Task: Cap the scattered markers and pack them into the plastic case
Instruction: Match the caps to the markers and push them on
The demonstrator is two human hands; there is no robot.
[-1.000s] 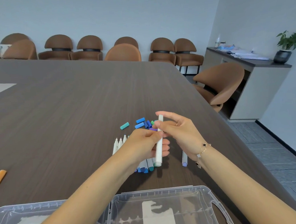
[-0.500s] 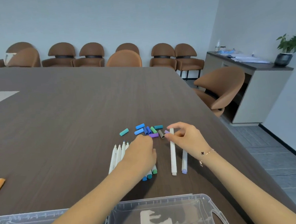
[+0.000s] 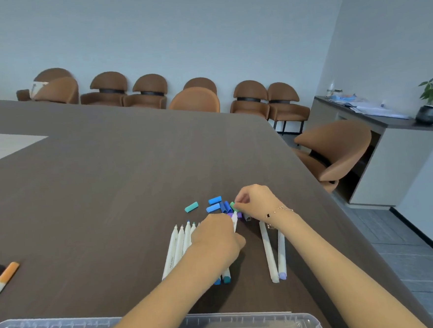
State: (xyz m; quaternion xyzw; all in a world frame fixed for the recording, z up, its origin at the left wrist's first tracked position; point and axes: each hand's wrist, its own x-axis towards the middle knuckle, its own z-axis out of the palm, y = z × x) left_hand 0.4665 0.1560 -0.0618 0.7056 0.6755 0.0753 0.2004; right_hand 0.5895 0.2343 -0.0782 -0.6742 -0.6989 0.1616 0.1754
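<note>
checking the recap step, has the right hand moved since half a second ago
Yes. The right hand left the long white marker lying on the dark wooden table and went farther away, to the pile of small coloured plastic caps.

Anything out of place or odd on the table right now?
One stray: an orange-capped marker lies alone at the table's left edge, far from the main bunch of markers. Loose caps sit scattered beyond them, as the task expects. Nothing looks spilled or damaged.
</note>
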